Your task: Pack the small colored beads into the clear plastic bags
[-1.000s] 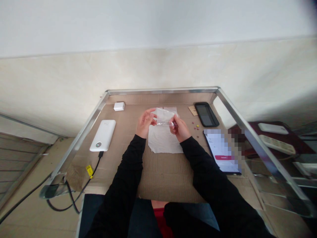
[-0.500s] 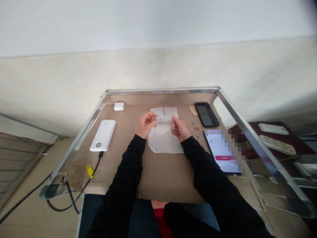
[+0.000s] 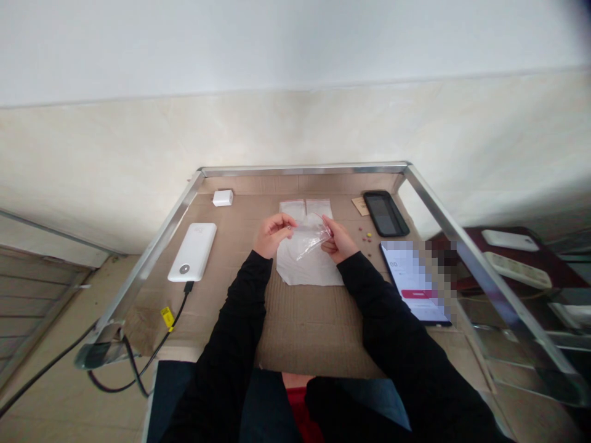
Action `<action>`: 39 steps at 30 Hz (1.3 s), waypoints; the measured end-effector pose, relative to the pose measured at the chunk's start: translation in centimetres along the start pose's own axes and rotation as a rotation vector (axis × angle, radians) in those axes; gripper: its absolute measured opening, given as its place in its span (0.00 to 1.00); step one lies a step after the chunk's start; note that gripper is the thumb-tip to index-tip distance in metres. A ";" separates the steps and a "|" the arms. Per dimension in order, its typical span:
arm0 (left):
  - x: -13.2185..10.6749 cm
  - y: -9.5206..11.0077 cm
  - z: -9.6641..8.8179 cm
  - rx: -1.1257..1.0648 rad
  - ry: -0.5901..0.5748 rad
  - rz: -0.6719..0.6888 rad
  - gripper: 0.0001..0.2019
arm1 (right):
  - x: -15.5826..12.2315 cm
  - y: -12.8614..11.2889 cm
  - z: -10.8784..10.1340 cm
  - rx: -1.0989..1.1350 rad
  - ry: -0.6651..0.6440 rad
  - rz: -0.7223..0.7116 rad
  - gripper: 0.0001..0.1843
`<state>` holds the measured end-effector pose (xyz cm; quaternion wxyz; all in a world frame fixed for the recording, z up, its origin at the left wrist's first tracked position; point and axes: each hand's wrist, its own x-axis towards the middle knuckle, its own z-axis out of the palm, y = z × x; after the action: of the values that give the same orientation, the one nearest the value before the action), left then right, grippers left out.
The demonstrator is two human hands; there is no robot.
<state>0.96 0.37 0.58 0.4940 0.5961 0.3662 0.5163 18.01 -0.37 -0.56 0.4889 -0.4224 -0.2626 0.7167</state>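
Observation:
My right hand (image 3: pixel 340 240) pinches a clear plastic bag (image 3: pixel 313 243) by its right edge. My left hand (image 3: pixel 273 235) is closed in a pinch at the bag's upper left, thumb and forefinger close together. Bright reflections run across the thin film, which hangs above a white sheet (image 3: pixel 307 275) lying on the cardboard. Just beyond my hands lie two small clear zip bags (image 3: pixel 292 207) with reddish top strips, side by side. To the right of my right hand are several small brownish-red pieces (image 3: pixel 364 239) and a yellow one (image 3: pixel 369 234).
A black-cased phone (image 3: pixel 386 213) and a tablet (image 3: pixel 413 283) lie on the right. On the left are a white power bank (image 3: pixel 192 252) with a black cable (image 3: pixel 178 311), and a white charger (image 3: pixel 223 197). A metal frame (image 3: pixel 305 168) edges the cardboard surface.
The clear bag is spread wider and catches more light between my hands. My right hand has turned slightly and shifted a little to the right. The left has hardly moved.

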 end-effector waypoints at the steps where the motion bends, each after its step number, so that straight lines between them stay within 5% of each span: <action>1: 0.0 -0.1 -0.1 -0.012 0.052 0.019 0.05 | 0.0 0.0 0.1 -0.018 0.013 -0.024 0.23; 8: 0.4 -0.3 -1.0 -0.123 0.400 0.123 0.05 | 0.5 0.7 -0.1 -0.284 0.014 -0.152 0.23; 13: 0.9 -0.7 -2.0 -0.131 0.756 0.099 0.03 | 0.6 1.5 -0.6 -0.946 0.100 -0.558 0.24; 17: 1.3 -1.5 -3.1 0.009 0.889 -0.050 0.03 | 0.1 1.8 -0.5 -1.404 0.127 -0.617 0.22; 23: 0.9 -2.3 -4.1 0.498 0.847 -0.225 0.03 | -0.1 2.2 -0.3 -1.707 0.085 -0.567 0.19; 31: -0.3 -1.3 -2.8 1.176 0.743 -0.444 0.14 | 0.2 2.4 -0.6 -1.715 -0.014 -0.626 0.15; 39: -0.6 -1.5 -2.3 1.292 0.568 -0.278 0.15 | 0.2 2.2 -0.8 -1.624 -0.119 -0.657 0.12</action>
<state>-1.33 0.70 -1.05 -0.0106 0.5598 0.7853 0.2642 17.61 -1.02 -2.76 0.2045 -0.5047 -0.8248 0.1521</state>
